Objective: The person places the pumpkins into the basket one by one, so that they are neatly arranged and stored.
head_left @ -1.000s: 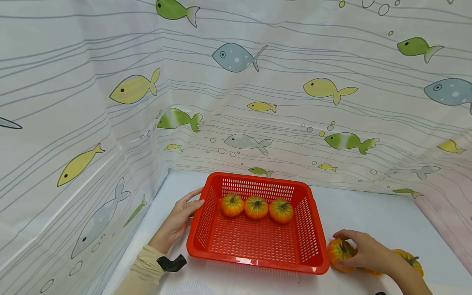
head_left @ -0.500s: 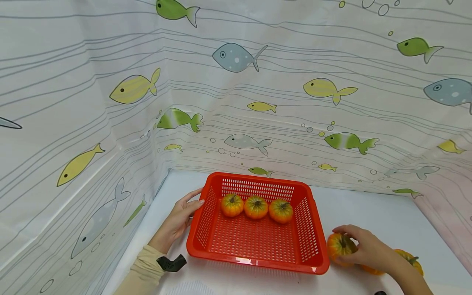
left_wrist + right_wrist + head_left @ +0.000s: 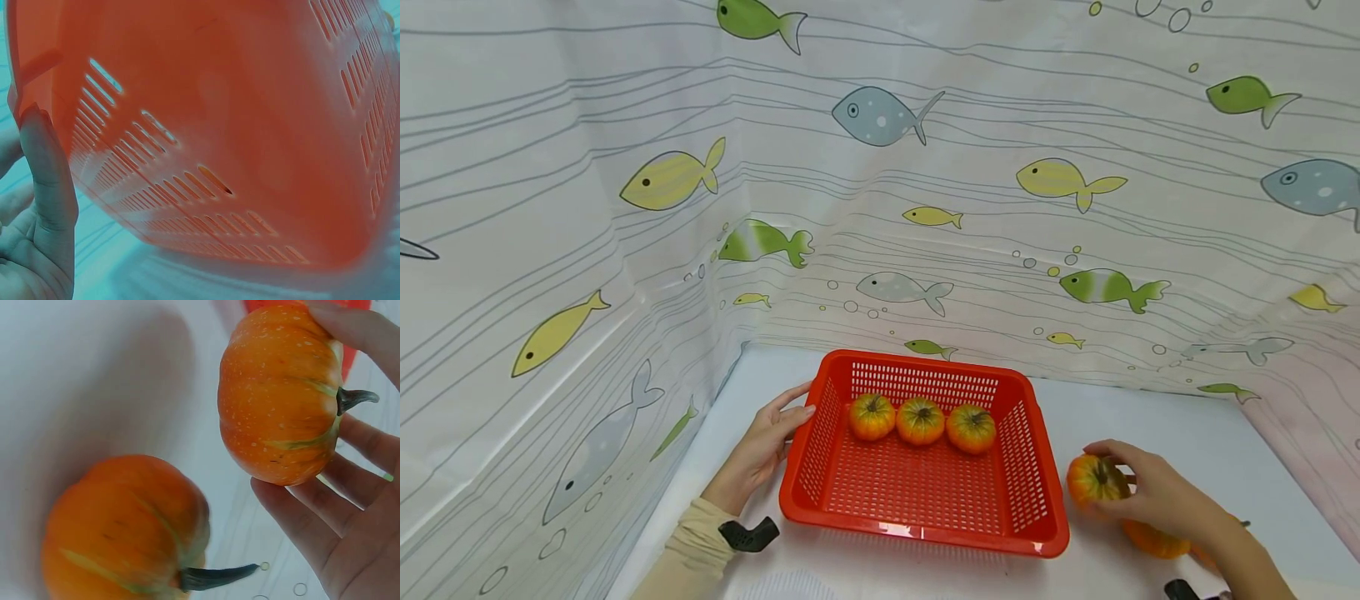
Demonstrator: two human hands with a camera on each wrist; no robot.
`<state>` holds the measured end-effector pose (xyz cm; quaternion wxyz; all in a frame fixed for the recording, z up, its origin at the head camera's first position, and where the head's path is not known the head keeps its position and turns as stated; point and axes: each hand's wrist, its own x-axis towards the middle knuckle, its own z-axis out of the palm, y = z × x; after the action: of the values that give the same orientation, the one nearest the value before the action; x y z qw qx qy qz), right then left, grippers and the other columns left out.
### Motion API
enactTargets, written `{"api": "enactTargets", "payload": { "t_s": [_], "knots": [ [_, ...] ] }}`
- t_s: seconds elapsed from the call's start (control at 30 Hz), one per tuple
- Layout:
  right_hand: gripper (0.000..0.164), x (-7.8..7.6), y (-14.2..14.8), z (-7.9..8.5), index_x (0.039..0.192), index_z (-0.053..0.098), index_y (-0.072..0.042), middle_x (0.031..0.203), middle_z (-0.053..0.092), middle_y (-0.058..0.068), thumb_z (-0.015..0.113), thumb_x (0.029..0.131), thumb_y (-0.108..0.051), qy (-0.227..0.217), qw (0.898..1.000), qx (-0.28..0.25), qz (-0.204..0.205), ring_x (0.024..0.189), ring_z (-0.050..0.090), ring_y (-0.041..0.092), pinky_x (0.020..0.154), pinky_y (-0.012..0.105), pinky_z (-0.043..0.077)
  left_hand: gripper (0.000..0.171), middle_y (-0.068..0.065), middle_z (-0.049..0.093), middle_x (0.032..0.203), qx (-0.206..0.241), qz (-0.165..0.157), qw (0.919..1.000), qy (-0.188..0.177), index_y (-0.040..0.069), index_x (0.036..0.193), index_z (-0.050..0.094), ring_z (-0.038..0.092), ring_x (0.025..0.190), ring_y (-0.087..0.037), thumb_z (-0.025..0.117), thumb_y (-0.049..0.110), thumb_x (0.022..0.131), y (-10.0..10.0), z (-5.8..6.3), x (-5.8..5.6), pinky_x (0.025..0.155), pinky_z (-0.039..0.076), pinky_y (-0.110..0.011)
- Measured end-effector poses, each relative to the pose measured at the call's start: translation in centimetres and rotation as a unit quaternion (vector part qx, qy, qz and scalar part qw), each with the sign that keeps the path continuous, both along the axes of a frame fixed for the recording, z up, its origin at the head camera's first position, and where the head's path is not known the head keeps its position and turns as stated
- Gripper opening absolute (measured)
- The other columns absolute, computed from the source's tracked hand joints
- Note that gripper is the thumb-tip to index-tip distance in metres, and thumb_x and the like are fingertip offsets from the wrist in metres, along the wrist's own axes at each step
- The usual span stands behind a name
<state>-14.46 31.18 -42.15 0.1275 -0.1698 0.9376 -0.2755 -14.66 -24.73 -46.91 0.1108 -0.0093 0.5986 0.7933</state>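
Observation:
In the head view my left hand (image 3: 767, 443) holds the left side of a red plastic basket (image 3: 925, 534), its fingertips at the rim. The left wrist view shows the thumb (image 3: 50, 169) against the edge of the slotted basket wall (image 3: 269, 125). Three small orange pumpkins (image 3: 921, 422) sit in a row along the back of the basket. Right of the basket, my right hand (image 3: 1157, 492) grips another pumpkin (image 3: 278, 394) between thumb and fingers, its dark stem toward the palm. A further pumpkin (image 3: 128, 531) lies below it, partly hidden by the hand in the head view.
Another pumpkin (image 3: 1206, 557) shows behind the right forearm. Fish-patterned sheeting (image 3: 925, 183) rises behind and beside the white table (image 3: 1138, 417). A pale striped round patch (image 3: 786, 587) is at the front edge of the view.
My right hand has raised the gripped pumpkin a little off the table beside the basket, uncovering more of the pumpkin beneath. My left hand and the basket stay in place.

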Motion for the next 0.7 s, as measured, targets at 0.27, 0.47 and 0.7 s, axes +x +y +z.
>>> {"api": "enactTargets", "payload": {
  "t_s": [0.27, 0.47, 0.7],
  "knots": [
    [0.071, -0.4, -0.2, 1.5, 0.133, 0.062, -0.011, 0.127, 0.069, 0.006, 0.09, 0.077, -0.043, 0.033, 0.999, 0.002, 0.003, 0.106, 0.061, 0.007, 0.088, 0.049, 0.063, 0.062, -0.001, 0.075, 0.112, -0.001, -0.008, 1.0, 0.0, 0.013, 0.161, 0.031, 0.077, 0.094, -0.012, 0.059, 0.019, 0.106, 0.0, 0.0, 0.0, 0.082, 0.064, -0.033],
    [0.073, -0.8, -0.6, 2.7, 0.134, 0.061, -0.01, 0.129, 0.069, 0.006, 0.09, 0.076, -0.044, 0.036, 0.999, 0.009, 0.004, 0.109, 0.063, 0.022, 0.089, 0.049, 0.063, 0.06, -0.001, 0.076, 0.111, -0.006, -0.003, 1.0, 0.001, 0.015, 0.16, 0.034, 0.076, 0.092, -0.011, 0.06, 0.019, 0.106, 0.0, -0.1, -0.1, 0.081, 0.065, -0.031],
    [0.072, -1.2, -1.2, 3.9, 0.133, 0.062, -0.008, 0.128, 0.069, 0.009, 0.091, 0.076, -0.041, 0.07, 0.997, 0.008, 0.027, 0.11, 0.064, 0.028, 0.088, 0.052, 0.063, 0.058, -0.001, 0.076, 0.11, -0.009, 0.002, 1.0, 0.0, 0.018, 0.158, 0.038, 0.075, 0.09, -0.01, 0.062, 0.02, 0.105, 0.0, -0.2, -0.1, 0.078, 0.065, -0.03]
  ]
}}
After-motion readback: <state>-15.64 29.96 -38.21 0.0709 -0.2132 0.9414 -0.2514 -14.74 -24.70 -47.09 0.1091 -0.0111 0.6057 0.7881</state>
